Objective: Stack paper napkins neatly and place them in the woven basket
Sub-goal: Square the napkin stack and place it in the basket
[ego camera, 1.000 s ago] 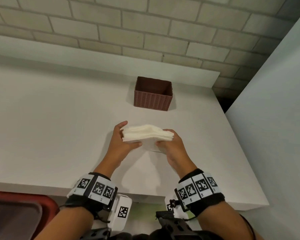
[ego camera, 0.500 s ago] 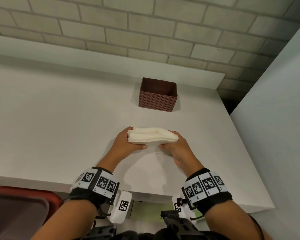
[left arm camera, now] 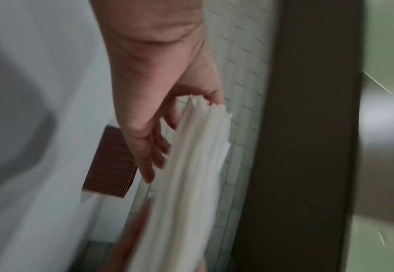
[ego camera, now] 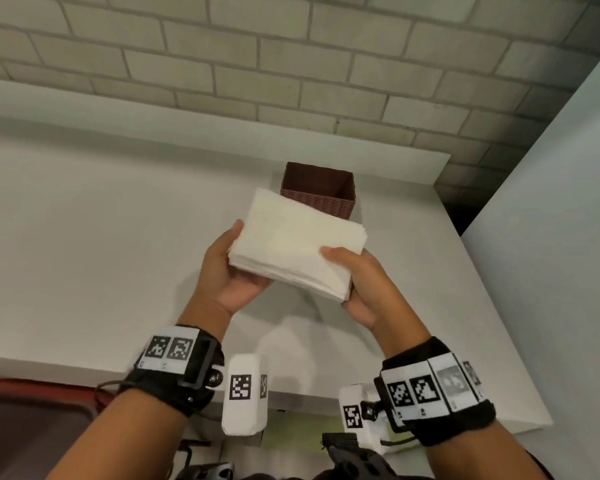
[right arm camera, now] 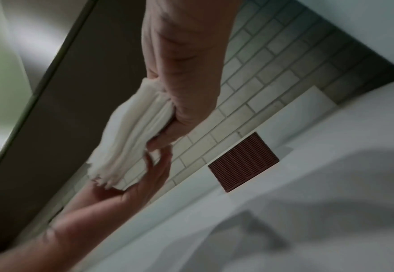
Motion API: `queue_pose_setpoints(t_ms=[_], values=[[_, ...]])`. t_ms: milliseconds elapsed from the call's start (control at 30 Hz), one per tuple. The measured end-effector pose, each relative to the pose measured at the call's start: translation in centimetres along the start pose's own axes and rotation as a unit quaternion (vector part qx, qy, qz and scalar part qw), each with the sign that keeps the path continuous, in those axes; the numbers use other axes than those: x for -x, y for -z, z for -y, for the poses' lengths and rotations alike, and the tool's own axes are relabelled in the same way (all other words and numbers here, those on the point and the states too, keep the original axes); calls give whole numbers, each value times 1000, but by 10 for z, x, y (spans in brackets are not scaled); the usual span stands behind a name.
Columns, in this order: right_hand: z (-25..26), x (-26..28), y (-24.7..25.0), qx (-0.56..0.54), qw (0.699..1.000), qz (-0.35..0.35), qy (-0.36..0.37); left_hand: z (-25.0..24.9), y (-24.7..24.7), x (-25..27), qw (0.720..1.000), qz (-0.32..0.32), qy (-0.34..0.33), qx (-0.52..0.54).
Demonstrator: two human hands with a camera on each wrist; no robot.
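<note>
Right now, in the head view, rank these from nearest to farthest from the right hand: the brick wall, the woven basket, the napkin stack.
1. napkin stack: held by the right hand, its thumb on top, with the left hand at the other end.
2. woven basket: on the counter beyond the stack, open side up.
3. brick wall: behind the counter's raised back ledge, farthest.

— What's behind the table [ego camera: 84,237]?
— A wall [ego camera: 291,64] of pale bricks with grey joints. A low white ledge [ego camera: 187,123] runs along its foot, at the table's far edge.
— And to the right?
— A plain white panel [ego camera: 551,237] stands upright beside the table, with a dark gap [ego camera: 465,209] at the corner.
— Anything lower down?
— Something red [ego camera: 32,386], lower left, below the table's near edge.
</note>
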State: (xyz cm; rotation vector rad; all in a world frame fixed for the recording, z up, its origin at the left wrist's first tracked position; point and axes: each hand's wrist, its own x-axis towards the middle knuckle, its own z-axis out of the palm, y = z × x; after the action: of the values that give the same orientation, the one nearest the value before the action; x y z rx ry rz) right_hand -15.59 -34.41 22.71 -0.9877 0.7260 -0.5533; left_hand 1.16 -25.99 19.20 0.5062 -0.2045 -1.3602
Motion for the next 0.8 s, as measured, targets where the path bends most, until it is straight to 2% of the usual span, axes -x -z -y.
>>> queue_pose_setpoints(t_ms=[33,100,167,233,300,400,467,500,533,600,700,800], values=[[-3,-1,-3,11,1000,-9,0,5,2,0,999,7,1,36],[-9,-3,-2,46,999,-27,-3,10,4,2,999,11,-6,35],[-13,-5,4,70,997,-38,-13,9,8,3,999,-15,-4,-30],[-17,-7,9,88,995,-31,-24,7,11,0,986,-60,14,-156],[-21,-10,14,115,993,-24,-23,9,13,-2,949,-85,11,-304],[-26,-13,21,190,981,-32,6,12,16,-3,869,-93,-55,-484],[-31,-15,27,227,973,-31,11,17,19,-4,811,-102,-82,-571],[-35,-16,28,233,972,-36,6,21,21,-3,796,-113,-83,-589],[-39,-17,29,239,970,-44,-3,25,25,-5,792,-119,-78,-594],[-43,-18,29,256,964,-60,-25,33,34,-6,802,-122,-59,-581],[-42,-19,27,263,962,-73,-24,35,36,-4,808,-128,-46,-574],[-24,-14,26,278,959,-57,-14,17,23,-1,829,-95,-46,-549]])
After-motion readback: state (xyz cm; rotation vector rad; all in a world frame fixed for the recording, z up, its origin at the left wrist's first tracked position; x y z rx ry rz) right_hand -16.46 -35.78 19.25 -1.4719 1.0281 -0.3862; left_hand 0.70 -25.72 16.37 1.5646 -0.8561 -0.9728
